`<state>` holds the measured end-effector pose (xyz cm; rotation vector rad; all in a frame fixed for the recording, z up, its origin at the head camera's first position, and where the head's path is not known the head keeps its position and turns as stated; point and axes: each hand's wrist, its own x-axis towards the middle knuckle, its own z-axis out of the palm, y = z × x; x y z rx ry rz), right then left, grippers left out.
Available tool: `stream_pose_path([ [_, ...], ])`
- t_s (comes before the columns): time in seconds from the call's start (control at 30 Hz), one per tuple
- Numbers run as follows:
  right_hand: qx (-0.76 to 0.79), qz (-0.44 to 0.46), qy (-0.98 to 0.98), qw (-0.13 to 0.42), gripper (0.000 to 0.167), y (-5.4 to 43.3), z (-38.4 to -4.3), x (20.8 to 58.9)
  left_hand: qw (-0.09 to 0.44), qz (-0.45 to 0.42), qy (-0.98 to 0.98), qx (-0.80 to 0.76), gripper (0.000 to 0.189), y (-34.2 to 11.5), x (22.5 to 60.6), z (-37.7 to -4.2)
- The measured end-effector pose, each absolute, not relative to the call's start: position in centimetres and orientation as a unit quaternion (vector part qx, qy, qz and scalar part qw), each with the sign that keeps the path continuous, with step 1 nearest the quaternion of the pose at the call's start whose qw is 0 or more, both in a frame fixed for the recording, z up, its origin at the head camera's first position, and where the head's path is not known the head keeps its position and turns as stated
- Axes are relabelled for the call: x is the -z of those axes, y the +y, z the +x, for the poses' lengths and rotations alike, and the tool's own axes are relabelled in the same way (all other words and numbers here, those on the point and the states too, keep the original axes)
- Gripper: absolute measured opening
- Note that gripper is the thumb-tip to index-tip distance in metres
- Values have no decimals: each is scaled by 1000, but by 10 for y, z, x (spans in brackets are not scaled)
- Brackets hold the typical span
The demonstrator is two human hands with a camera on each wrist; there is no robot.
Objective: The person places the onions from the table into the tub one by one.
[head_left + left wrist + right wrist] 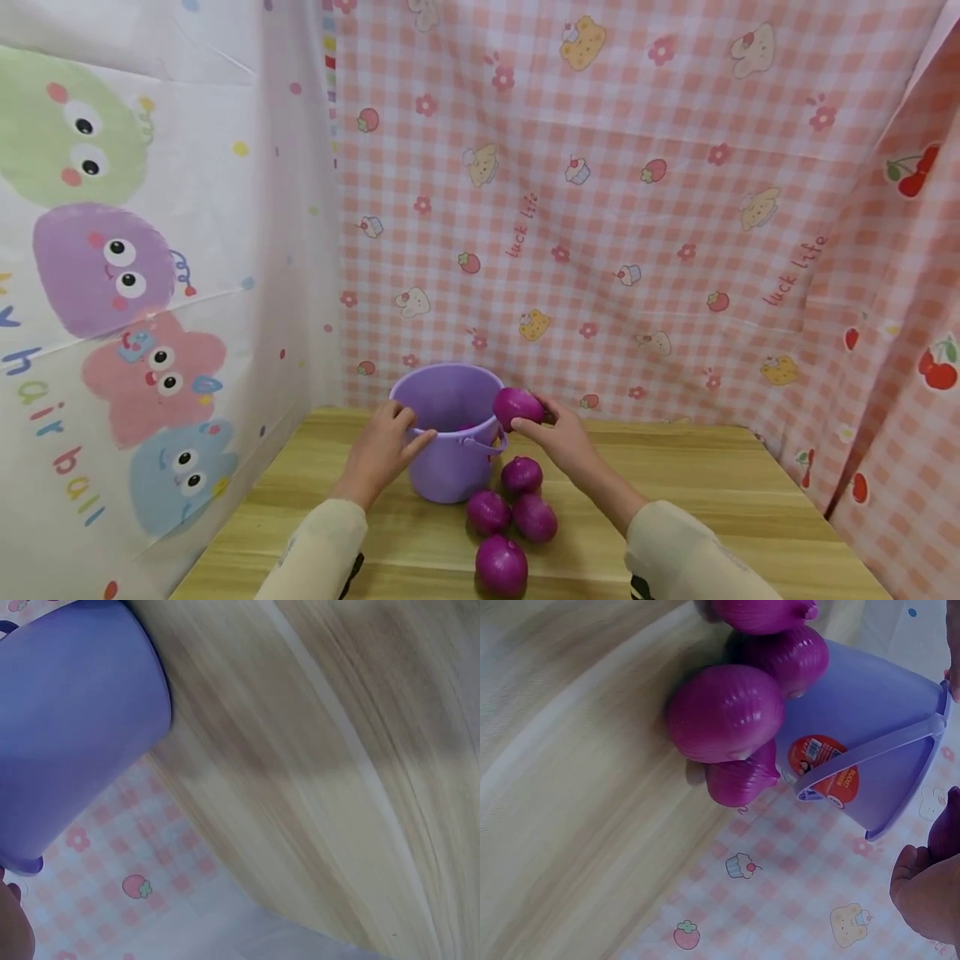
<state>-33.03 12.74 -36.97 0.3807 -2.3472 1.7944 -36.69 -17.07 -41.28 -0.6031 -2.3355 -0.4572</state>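
Observation:
A purple plastic bucket (450,471) stands upright on the wooden table. My left hand (384,446) grips its near left rim, with fingers over the edge. My right hand (558,433) holds a red onion (517,407) beside the bucket's right rim, at about rim height. In the right wrist view the held onion (946,829) shows partly at the right edge. A bit of magenta shows inside the bucket, mostly hidden by the near wall. The bucket's handle (877,754) hangs down over an orange-red label (825,769).
Several more red onions (535,517) lie grouped on the wooden table (675,517), in front of the bucket and to its right. A pink checked cloth (600,250) hangs behind the table. At the left hangs a white printed cloth (285,250).

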Motion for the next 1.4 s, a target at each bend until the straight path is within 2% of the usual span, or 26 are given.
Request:
stream_pose_path([
  [0.17,-606,125,-781,89,72,115,-343,371,373,-217,-889,152,36,-173,417,-363],
  [0.33,-587,111,-796,98,72,104,-349,366,384,-210,-887,148,37,-174,418,-362],
  [0.67,-577,97,-802,120,64,85,-365,360,411,-238,-869,140,37,-173,417,-366],
  [1.17,-525,85,-838,119,79,66,-378,353,369,-235,-884,166,34,-170,414,-364],
  [1.4,-534,68,-835,117,76,75,-374,360,353,-230,-892,162,35,-172,416,-366],
])
